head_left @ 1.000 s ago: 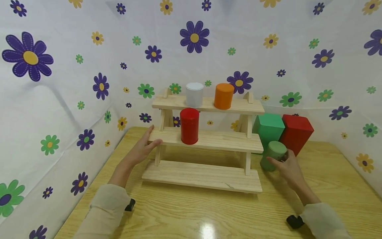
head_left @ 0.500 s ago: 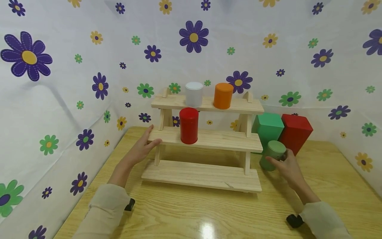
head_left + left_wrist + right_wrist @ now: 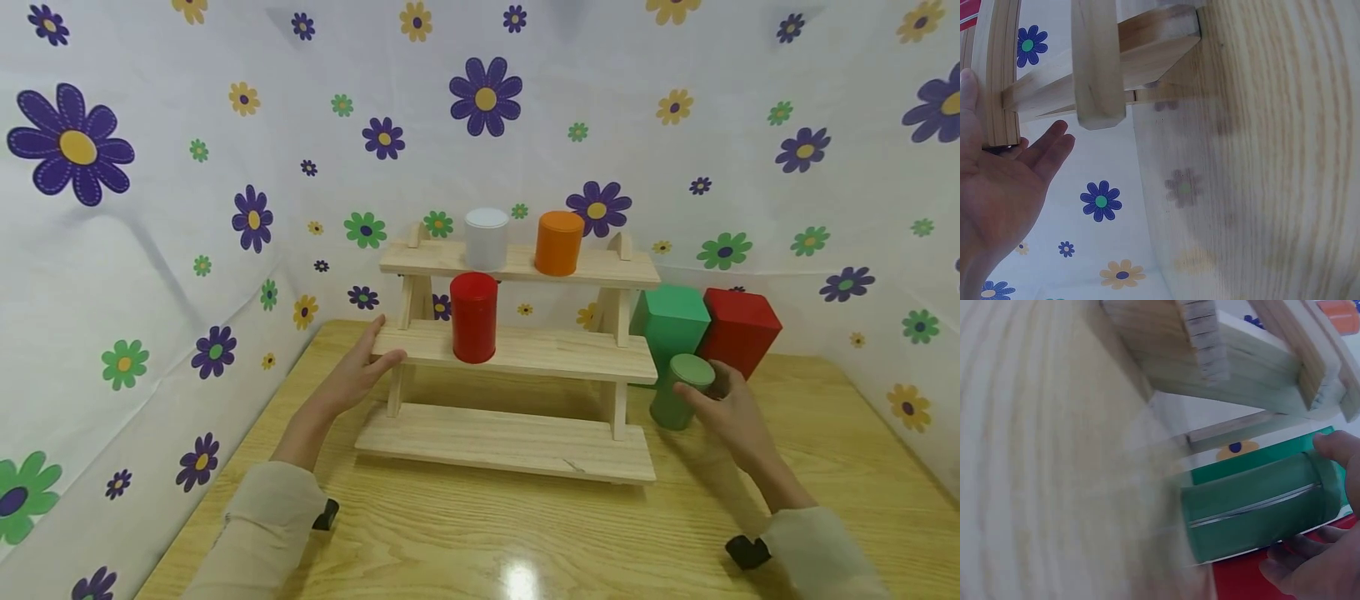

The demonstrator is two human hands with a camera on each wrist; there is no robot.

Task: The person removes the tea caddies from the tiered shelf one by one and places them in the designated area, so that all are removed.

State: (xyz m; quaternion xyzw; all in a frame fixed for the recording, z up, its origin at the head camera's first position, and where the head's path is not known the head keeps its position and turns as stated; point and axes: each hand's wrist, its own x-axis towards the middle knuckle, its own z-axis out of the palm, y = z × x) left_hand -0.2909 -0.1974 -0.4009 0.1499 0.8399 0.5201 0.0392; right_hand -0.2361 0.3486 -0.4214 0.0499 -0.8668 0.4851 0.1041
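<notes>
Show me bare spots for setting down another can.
Free: the bottom shelf, the table in front of it between the sleeves, and the middle shelf right of the red can. Crowded: the table's right rear, where the right hand, green can, green box and red box cluster.

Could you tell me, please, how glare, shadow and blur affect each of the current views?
Head view: bright glare on the near table, soft shadow just below the right hand; left wrist view: tabletop faintly mirroring the flowered backdrop; right wrist view: dim overall, wood grain blurred, green canister comparatively clear.
</notes>
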